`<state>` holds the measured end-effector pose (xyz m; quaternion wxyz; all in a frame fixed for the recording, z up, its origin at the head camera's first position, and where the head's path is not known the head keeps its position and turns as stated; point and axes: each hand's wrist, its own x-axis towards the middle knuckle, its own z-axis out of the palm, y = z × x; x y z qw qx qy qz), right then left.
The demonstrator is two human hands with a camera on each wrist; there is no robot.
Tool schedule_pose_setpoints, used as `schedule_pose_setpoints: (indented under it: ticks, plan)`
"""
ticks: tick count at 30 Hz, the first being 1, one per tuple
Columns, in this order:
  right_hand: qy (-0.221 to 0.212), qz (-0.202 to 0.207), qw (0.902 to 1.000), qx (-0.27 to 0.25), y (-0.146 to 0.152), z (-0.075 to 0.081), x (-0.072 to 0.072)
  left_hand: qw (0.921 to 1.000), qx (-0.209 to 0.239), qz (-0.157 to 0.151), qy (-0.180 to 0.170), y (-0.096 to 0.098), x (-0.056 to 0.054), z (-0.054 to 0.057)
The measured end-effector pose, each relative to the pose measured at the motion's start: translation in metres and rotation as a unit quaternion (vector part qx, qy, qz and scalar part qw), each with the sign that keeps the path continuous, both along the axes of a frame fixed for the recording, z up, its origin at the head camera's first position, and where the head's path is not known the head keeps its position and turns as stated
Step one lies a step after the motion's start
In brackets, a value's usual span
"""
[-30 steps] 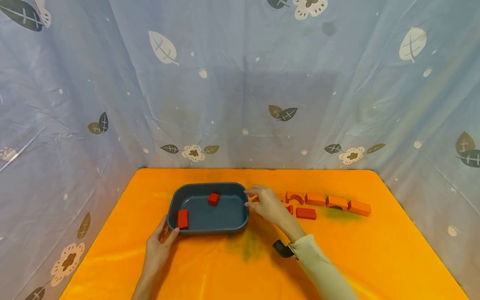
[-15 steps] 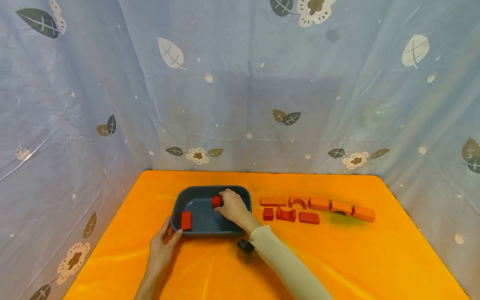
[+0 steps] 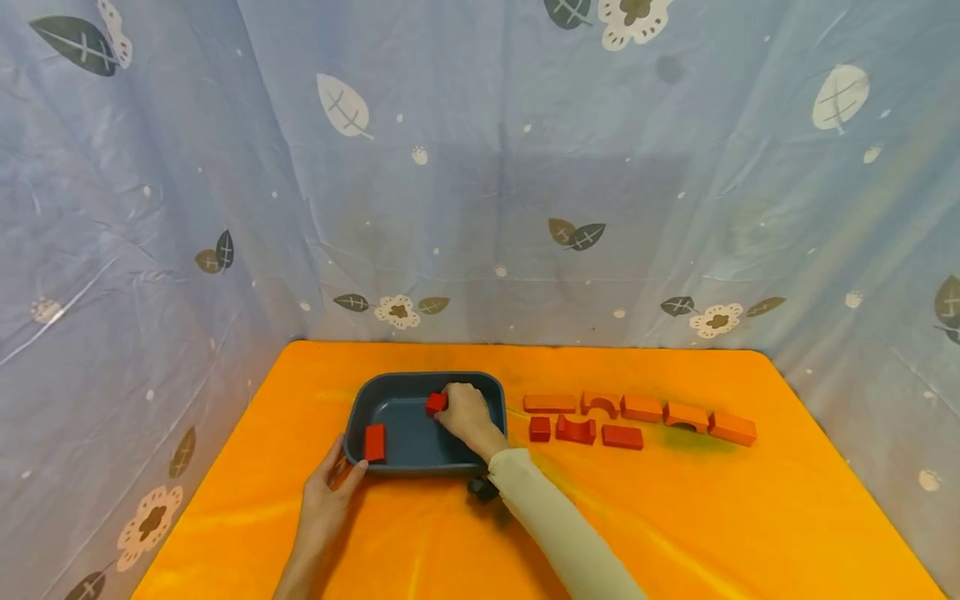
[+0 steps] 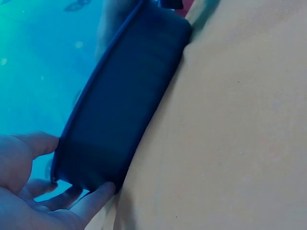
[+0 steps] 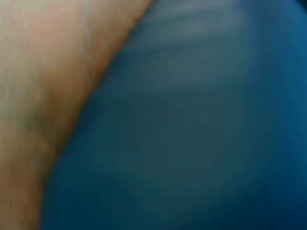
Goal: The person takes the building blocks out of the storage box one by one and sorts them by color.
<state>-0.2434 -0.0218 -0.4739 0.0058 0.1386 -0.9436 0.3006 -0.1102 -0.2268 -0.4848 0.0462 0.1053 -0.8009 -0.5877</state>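
Observation:
A dark blue-grey rectangular tray (image 3: 412, 442) lies on the orange table covering. My left hand (image 3: 324, 496) grips its near left corner; in the left wrist view a finger touches the rim and others lie against the tray's side (image 4: 112, 105). Inside the tray, my right hand (image 3: 468, 419) pinches a small red cube block (image 3: 436, 405), partly hidden by the fingers. A red rectangular block (image 3: 375, 443) lies at the tray's left end. The right wrist view is blurred, with skin (image 5: 53, 96) and the bluish tray surface (image 5: 168, 134).
Right of the tray runs a back row of orange blocks, including a flat bar (image 3: 550, 404) and an arch (image 3: 601, 405). In front of it lie a red cube (image 3: 539, 429), a red curved block (image 3: 576, 429) and a red rectangular block (image 3: 622, 437). A patterned curtain (image 3: 420, 192) stands behind.
My right hand has moved left from beyond the tray's right rim into the tray and taken hold of the red cube. The left hand stays at its corner.

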Motion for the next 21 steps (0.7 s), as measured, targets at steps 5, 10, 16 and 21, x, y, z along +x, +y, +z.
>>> schedule_pose_setpoints:
  ticks: [5, 10, 16, 21]
  plan:
    - [0.019, 0.004, 0.9993, -0.031, 0.015, 0.006, -0.001, 1.0, -0.006, -0.005, -0.004, 0.001, -0.001, 0.0]
    - [0.027, 0.023, 0.9989, -0.032, 0.023, 0.014, 0.0, 1.0, -0.004, -0.001, -0.007, 0.0, 0.0, 0.0]
    - [0.017, 0.046, 0.9977, -0.046, 0.033, 0.021, 0.004, 0.9999, 0.008, -0.001, -0.007, -0.001, 0.001, 0.0]
    - [-0.042, 0.072, 0.9884, -0.127, 0.053, 0.029, 0.007, 0.9999, 0.012, 0.002, -0.005, 0.0, 0.0, 0.0]
